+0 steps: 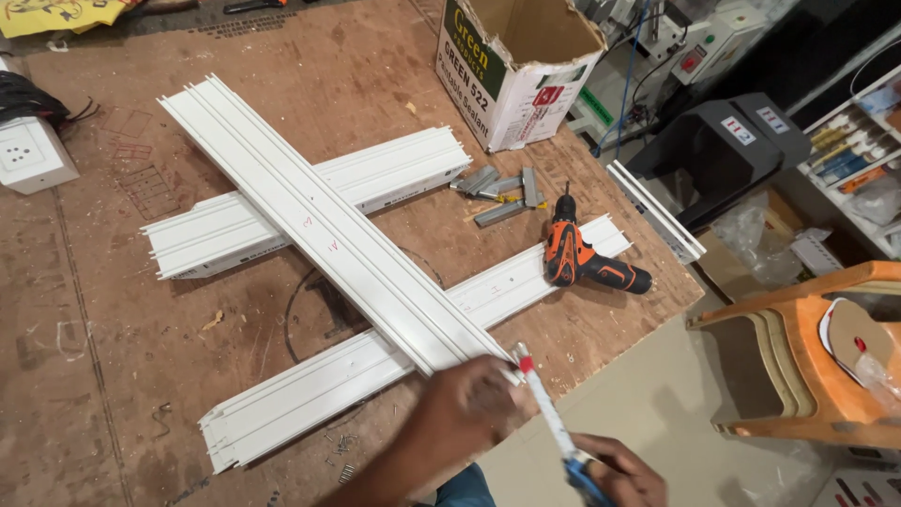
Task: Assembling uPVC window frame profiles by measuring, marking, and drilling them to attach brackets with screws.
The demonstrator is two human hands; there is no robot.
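Note:
A long white channel profile [310, 221] lies diagonally across two other white profiles [310, 192] [375, 361] on a worn wooden bench [113, 347]. My left hand [469, 408] rests on the near end of the long profile and pinches the red-tipped end of a measuring tape blade [549, 413] against it. The blade runs down and right to the blue tape case [582, 479], which my right hand [624, 474] grips just off the bench's front edge.
An orange and black cordless drill [587, 263] lies on the right end of the lower profile. Several grey metal brackets [497, 192] lie near an open cardboard box [516, 66]. A white socket box [33, 155] sits far left. Orange stools [807, 366] stand at right.

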